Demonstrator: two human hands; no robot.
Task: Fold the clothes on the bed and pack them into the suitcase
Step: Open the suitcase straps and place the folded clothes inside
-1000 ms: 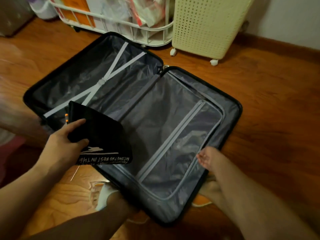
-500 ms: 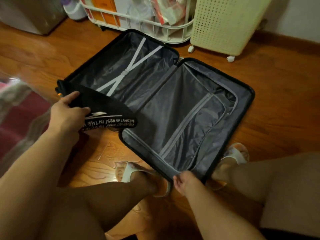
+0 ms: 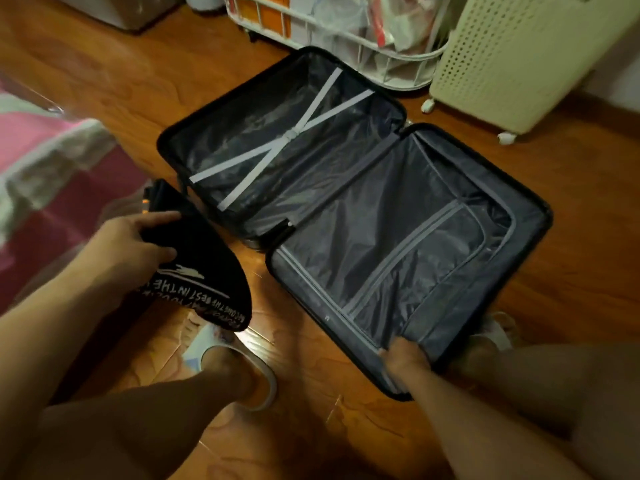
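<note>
Head view shows the suitcase [image 3: 346, 216] open and empty mid-frame. Left hand [image 3: 128, 244] grips a folded black shirt [image 3: 204, 271] at lower left, unpacked; right hand [image 3: 403, 355] fingers curl over the suitcase's near rim.

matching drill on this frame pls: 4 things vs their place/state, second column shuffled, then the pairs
1. folded black garment
2. suitcase
3. right hand
4. perforated cream bin

A. lies open on the wooden floor, both halves empty
B. stands on casters beyond the suitcase
C. held in the left hand, outside the case
D. grips the near edge of the zippered half

Pairs: 1-C, 2-A, 3-D, 4-B
</note>
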